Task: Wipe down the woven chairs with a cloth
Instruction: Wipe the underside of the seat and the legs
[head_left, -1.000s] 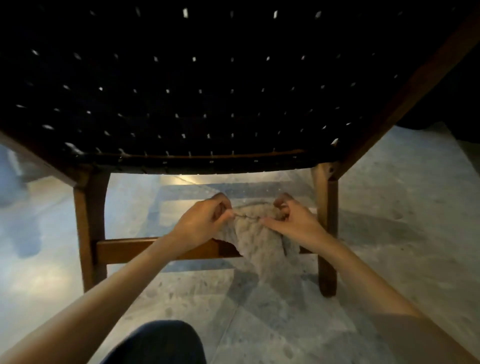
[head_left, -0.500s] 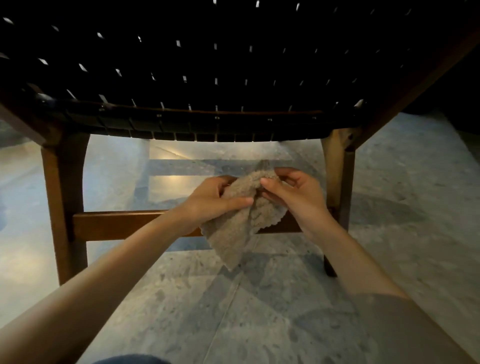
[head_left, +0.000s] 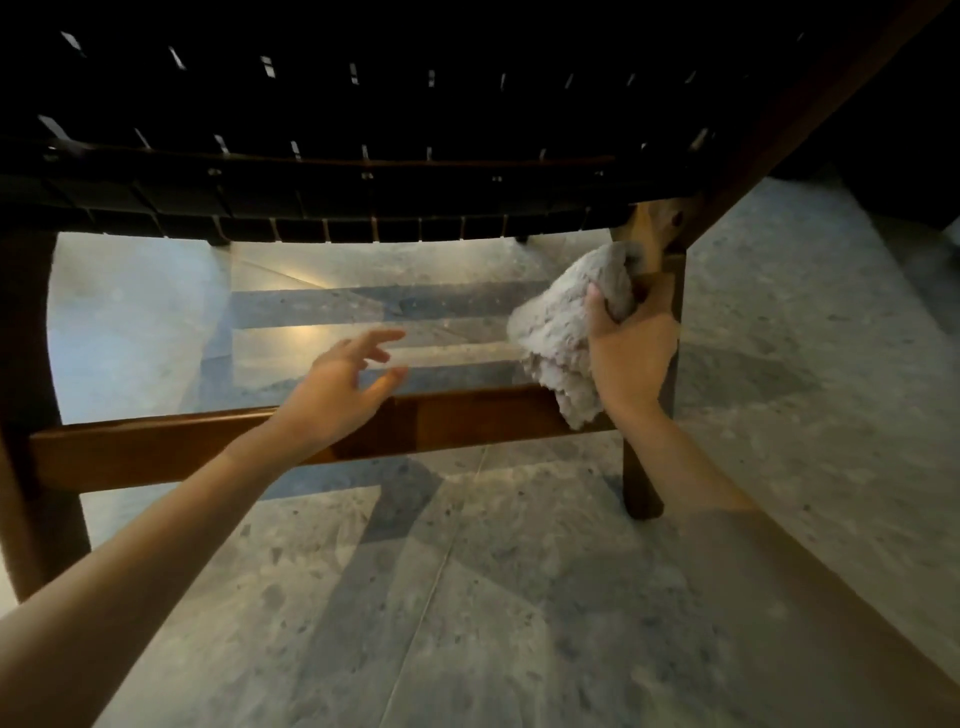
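A chair with a black woven seat (head_left: 363, 130) and a brown wooden frame fills the top of the view. My right hand (head_left: 626, 358) grips a grey fuzzy cloth (head_left: 561, 327) and presses it against the top of the chair's right front leg (head_left: 649, 467), just under the seat corner. Part of the cloth hangs down over the wooden crossbar (head_left: 467, 421). My left hand (head_left: 343, 384) hovers in front of the crossbar with fingers spread, holding nothing.
The chair's left front leg (head_left: 31, 415) stands at the left edge. Grey speckled stone floor (head_left: 467, 597) lies under and around the chair. A dark shape sits at the upper right beyond the chair frame.
Both hands held the cloth in front of the crossbar. Now my left hand has let go and spread out, and my right hand has carried the cloth up and right to the right leg.
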